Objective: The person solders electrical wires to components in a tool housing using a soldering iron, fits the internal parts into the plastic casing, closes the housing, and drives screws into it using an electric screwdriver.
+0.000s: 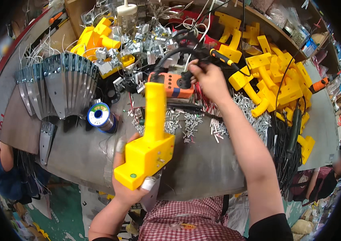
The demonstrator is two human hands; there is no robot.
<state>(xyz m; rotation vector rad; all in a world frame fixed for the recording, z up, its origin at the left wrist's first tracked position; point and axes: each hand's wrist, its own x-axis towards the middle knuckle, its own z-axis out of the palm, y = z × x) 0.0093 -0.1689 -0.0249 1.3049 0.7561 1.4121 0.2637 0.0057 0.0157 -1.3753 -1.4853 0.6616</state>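
My left hand [128, 192] is wrapped round a yellow plastic tool housing [148, 154] with an upright handle, held above the near part of the bench. White tape covers parts of two of its fingers. A grey metal plate [151, 197] shows under the housing, partly hidden. My right hand [209, 78] reaches to the far middle, fingers closed beside black cables [186, 51] and an orange meter-like box [172, 85] with a dark knob. Something dark is at its fingertips, but I cannot make it out. Loose screws [192, 125] lie on the bench between the hands.
Fanned metal blades [60, 88] and a blue-rimmed solder spool [101, 115] sit at left. Yellow housings [277, 78] are heaped at right, near a black-handled tool [295, 126] and hanging cables. Small metal-and-white parts [148, 42] cover the back. Other people are at both sides.
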